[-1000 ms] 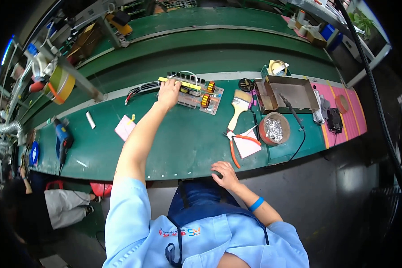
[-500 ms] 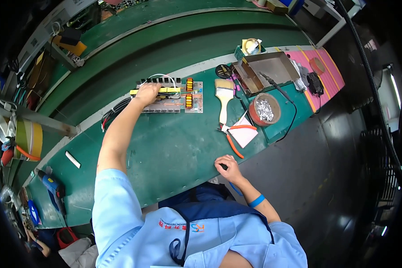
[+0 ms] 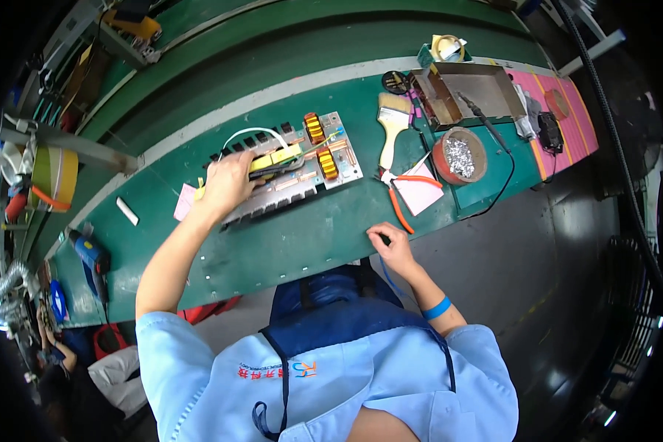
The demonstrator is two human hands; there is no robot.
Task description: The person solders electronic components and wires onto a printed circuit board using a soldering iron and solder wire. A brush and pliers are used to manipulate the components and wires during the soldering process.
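My left hand [image 3: 230, 180] is closed on the left part of a long circuit board [image 3: 295, 188], its fingers around the wires and parts on top. The board lies at a slant, its right end farther back. Black blocks line its edges, a yellow-wrapped part [image 3: 276, 158] sits in its middle, and a white wire [image 3: 261, 131] arches over it. Two yellow-and-black wound coils [image 3: 326, 163] stand at its right end. My right hand [image 3: 392, 247] is curled by the bench's front edge; whatever its fingers may hold is hidden.
Right of the board lie a brush [image 3: 393, 129], orange-handled pliers [image 3: 399, 199] on pale paper, and a round tub [image 3: 459, 156] of silvery bits. Behind stand a metal tray [image 3: 482, 88] and a soldering iron [image 3: 486, 121]. A blue power tool [image 3: 90, 258] lies far left.
The circuit board has turned, its left end coming nearer to me with my left hand on it. Pink paper now shows beside that hand. My right hand stays curled; the whole view has shifted.
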